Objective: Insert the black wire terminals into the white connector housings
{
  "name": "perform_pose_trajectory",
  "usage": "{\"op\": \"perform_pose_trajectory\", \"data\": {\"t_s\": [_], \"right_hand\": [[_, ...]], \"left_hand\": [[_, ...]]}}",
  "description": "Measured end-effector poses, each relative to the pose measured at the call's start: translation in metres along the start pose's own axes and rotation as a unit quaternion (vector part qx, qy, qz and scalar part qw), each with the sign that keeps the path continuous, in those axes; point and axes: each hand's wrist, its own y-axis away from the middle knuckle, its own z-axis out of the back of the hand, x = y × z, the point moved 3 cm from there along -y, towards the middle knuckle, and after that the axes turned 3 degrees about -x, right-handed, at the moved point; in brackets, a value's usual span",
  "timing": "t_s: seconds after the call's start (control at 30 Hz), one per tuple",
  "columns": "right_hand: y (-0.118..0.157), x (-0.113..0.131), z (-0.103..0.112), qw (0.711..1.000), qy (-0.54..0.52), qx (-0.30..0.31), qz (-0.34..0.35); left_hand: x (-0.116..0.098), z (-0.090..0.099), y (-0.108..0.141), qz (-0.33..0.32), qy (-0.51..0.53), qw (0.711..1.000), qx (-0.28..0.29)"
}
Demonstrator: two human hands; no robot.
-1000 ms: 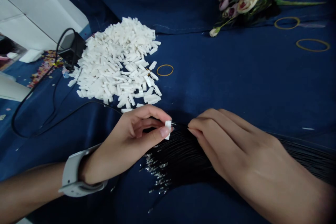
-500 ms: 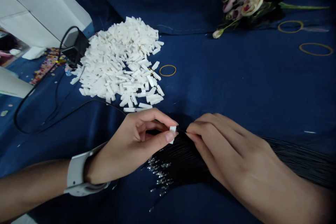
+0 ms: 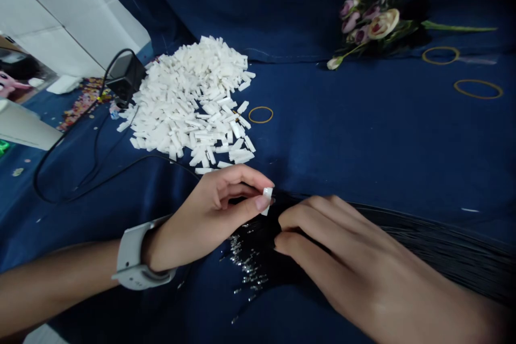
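Observation:
My left hand (image 3: 213, 215) pinches a small white plastic connector housing (image 3: 266, 200) between thumb and fingertips. Its end sits at the tips of the black wire bundle (image 3: 427, 247), which fans across the cloth. My right hand (image 3: 346, 258) lies on that bundle, its fingertips down among the wires. Whether those fingers grip any wire is hidden. Crimped metal terminals (image 3: 246, 266) glint at the bundle's near ends, just below my left hand. A large heap of matching white housings (image 3: 189, 102) lies beyond my hands.
A dark blue cloth (image 3: 355, 134) covers the surface. A black power adapter (image 3: 126, 77) and its cable stand left of the heap. A rubber band (image 3: 260, 114) lies beside the heap, and several more lie far right, near artificial flowers (image 3: 366, 27). A white watch (image 3: 135, 258) circles my left wrist.
My right hand has drawn back from the housing and dropped lower onto the wire bundle. My left hand still pinches the housing. The whole view has shifted slightly.

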Motion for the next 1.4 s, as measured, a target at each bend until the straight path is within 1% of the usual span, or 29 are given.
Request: {"op": "perform_pose_trajectory", "data": {"t_s": [0.1, 0.2, 0.37, 0.47, 0.57, 0.7, 0.8, 0.83, 0.9, 1.0, 1.13, 1.27, 1.4], "right_hand": [[0.000, -0.001, 0.000, 1.000, 0.013, -0.011, 0.005], [-0.001, -0.001, 0.000, 0.999, 0.033, -0.007, 0.012], [-0.005, -0.001, 0.002, 1.000, 0.013, -0.006, 0.009], [-0.006, 0.001, 0.000, 1.000, 0.019, -0.003, 0.009], [-0.006, 0.001, 0.000, 0.999, 0.022, -0.028, 0.001], [-0.003, -0.001, 0.002, 0.998, 0.035, -0.046, -0.001], [-0.001, -0.008, 0.008, 0.995, 0.042, -0.089, -0.023], [-0.001, -0.010, 0.009, 0.994, 0.045, -0.095, -0.029], [-0.001, -0.014, 0.010, 0.993, 0.063, -0.092, -0.031], [-0.004, -0.016, 0.008, 0.992, 0.089, -0.086, -0.016], [-0.007, -0.015, 0.005, 0.991, 0.107, -0.078, -0.016], [-0.008, -0.013, 0.004, 0.993, 0.096, -0.070, -0.010], [-0.005, -0.015, 0.005, 0.994, 0.067, -0.084, -0.017]], "left_hand": [[0.001, 0.000, 0.001, 0.012, 0.010, 1.000, 0.004], [0.001, 0.000, 0.001, 0.023, 0.019, 1.000, 0.003], [0.000, -0.001, 0.000, 0.019, 0.031, 0.999, 0.009], [0.000, -0.002, 0.000, 0.020, 0.031, 0.999, 0.007], [-0.001, -0.002, 0.000, 0.024, 0.038, 0.999, 0.001], [0.000, -0.002, -0.001, 0.030, 0.059, 0.998, 0.003], [0.003, -0.003, 0.000, 0.041, 0.075, 0.996, 0.010], [0.004, -0.003, 0.000, 0.043, 0.075, 0.996, 0.010], [0.005, -0.003, 0.001, 0.044, 0.063, 0.997, 0.003], [0.004, -0.003, 0.003, 0.034, 0.035, 0.999, -0.011], [0.002, -0.003, 0.004, 0.023, 0.020, 1.000, -0.008], [0.002, -0.003, 0.003, 0.017, 0.010, 1.000, -0.010], [0.003, -0.002, 0.003, 0.014, 0.007, 1.000, -0.010]]}}
